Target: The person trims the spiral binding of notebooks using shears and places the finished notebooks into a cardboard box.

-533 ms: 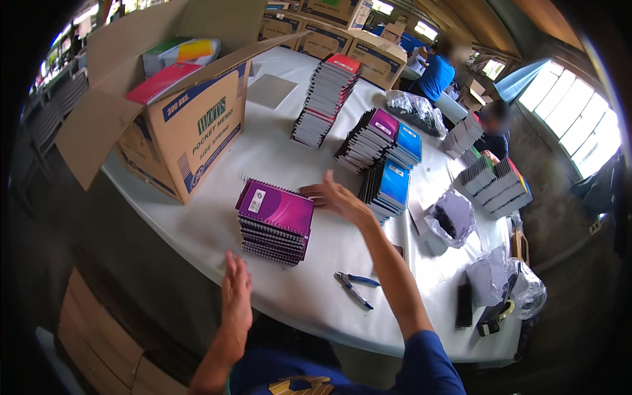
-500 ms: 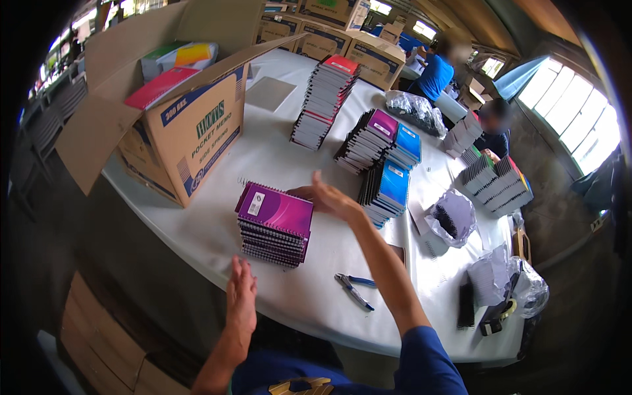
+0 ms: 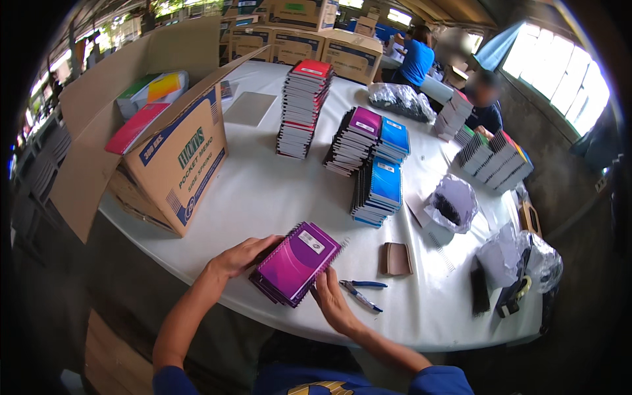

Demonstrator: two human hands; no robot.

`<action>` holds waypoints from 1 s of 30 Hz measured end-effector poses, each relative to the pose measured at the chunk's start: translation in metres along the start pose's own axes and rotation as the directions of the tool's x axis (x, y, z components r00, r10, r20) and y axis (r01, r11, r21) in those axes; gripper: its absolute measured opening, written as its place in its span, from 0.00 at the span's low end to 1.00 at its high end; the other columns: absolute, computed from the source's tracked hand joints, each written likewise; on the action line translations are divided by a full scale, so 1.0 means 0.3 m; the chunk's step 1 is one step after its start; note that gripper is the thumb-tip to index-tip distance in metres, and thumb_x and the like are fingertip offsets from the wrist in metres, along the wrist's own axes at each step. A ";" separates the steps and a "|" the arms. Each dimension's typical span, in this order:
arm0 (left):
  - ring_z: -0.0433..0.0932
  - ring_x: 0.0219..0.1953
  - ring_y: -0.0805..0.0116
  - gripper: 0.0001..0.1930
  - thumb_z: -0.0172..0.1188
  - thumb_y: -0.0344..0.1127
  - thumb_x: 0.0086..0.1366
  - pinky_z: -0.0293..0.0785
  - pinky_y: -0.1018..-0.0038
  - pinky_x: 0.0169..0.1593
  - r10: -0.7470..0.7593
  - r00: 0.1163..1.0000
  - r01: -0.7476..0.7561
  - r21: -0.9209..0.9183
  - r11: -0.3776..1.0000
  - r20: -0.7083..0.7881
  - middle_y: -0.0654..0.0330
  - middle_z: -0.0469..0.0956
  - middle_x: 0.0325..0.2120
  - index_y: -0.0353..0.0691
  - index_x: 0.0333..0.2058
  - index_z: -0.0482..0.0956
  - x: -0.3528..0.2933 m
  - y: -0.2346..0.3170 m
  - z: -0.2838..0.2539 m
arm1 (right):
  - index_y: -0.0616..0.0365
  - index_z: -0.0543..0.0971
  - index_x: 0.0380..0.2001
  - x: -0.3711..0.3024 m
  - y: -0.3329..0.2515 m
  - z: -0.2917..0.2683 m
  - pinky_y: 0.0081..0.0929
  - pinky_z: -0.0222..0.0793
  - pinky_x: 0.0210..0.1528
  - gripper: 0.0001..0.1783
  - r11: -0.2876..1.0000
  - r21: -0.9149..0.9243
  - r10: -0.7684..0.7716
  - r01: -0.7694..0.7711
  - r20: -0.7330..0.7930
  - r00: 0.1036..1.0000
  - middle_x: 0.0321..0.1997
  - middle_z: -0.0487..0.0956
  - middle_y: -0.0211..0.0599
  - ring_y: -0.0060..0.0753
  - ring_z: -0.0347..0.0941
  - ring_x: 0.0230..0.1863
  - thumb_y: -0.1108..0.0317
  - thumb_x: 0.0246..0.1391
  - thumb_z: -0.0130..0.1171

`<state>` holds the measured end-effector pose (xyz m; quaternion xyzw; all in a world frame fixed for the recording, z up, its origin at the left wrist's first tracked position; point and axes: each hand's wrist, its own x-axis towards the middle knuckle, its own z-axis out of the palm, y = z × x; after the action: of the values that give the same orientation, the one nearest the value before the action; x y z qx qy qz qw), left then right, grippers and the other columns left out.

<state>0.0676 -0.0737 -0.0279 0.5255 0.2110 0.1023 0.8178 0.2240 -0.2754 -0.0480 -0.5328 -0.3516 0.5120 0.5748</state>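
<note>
A stack of purple spiral notebooks (image 3: 296,263) sits near the table's front edge, turned at a slant, its top cover carrying a white label. My left hand (image 3: 242,257) is closed against its left side, the fingertips partly hidden behind the stack. Against the right side, by the wire spiral, presses my right hand (image 3: 332,301), its fingers partly out of sight. Just right of that hand lie blue-handled pliers (image 3: 361,294). A small brown cardboard piece (image 3: 396,259) is beyond them.
An open carton (image 3: 181,164) with notebooks stands at left. Farther back are a tall red-covered notebook stack (image 3: 304,108), purple ones (image 3: 355,141) and blue ones (image 3: 384,181). At right lie a plastic bag of black spirals (image 3: 451,204) and more wrapped spirals. Two people work at the back right.
Both hands have come onto the purple stack, one at each side. The stack has been turned, so its spiral edge now faces right. The small cardboard piece has come into plain view.
</note>
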 end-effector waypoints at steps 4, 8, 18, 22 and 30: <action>0.70 0.58 0.67 0.35 0.43 0.59 0.71 0.64 0.73 0.61 -0.253 0.941 0.196 0.246 0.949 0.226 0.52 0.71 0.56 0.31 0.62 0.63 0.115 0.049 -0.035 | 0.63 0.55 0.64 -0.059 0.050 0.064 0.36 0.48 0.68 0.27 0.950 -0.176 -0.291 0.258 -0.196 0.936 0.66 0.60 0.53 0.46 0.52 0.70 0.59 0.69 0.42; 0.70 0.57 0.67 0.41 0.38 0.66 0.67 0.66 0.71 0.60 -0.278 0.942 0.216 0.298 0.930 0.185 0.54 0.72 0.55 0.32 0.62 0.63 0.141 0.065 -0.045 | 0.62 0.73 0.50 -0.144 0.006 0.048 0.44 0.57 0.60 0.16 0.906 -0.372 -0.356 0.200 -0.414 0.838 0.50 0.72 0.48 0.50 0.65 0.58 0.74 0.58 0.56; 0.76 0.53 0.60 0.46 0.28 0.71 0.63 0.76 0.65 0.55 -0.380 0.920 0.336 0.301 0.892 0.097 0.50 0.74 0.52 0.32 0.59 0.65 0.225 0.148 0.017 | 0.49 0.78 0.51 0.220 0.008 0.041 0.44 0.53 0.62 0.26 -0.165 -0.804 -0.823 0.572 0.431 0.369 0.54 0.73 0.32 0.32 0.69 0.57 0.44 0.59 0.49; 0.73 0.56 0.60 0.45 0.29 0.71 0.64 0.72 0.64 0.57 -0.384 0.913 0.330 0.304 0.894 0.139 0.50 0.73 0.54 0.32 0.59 0.65 0.218 0.163 -0.026 | 0.51 0.77 0.50 0.182 -0.024 0.047 0.44 0.54 0.61 0.25 -0.071 -0.783 -0.815 0.617 0.402 0.417 0.53 0.73 0.35 0.34 0.68 0.58 0.47 0.56 0.55; 0.50 0.70 0.50 0.45 0.49 0.72 0.59 0.48 0.58 0.68 -0.080 0.945 -0.306 0.943 0.129 0.317 0.51 0.56 0.67 0.40 0.62 0.65 0.377 0.344 0.178 | 0.58 0.75 0.45 -0.162 -0.027 -0.334 0.44 0.60 0.53 0.23 0.166 -0.986 -0.557 -0.014 -0.105 0.824 0.50 0.71 0.42 0.44 0.70 0.49 0.65 0.44 0.68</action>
<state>0.1980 -0.0293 0.0575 0.9544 0.0622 -0.0774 0.2814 0.3098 -0.3468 -0.0518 -0.7956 -0.5394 -0.0751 0.2655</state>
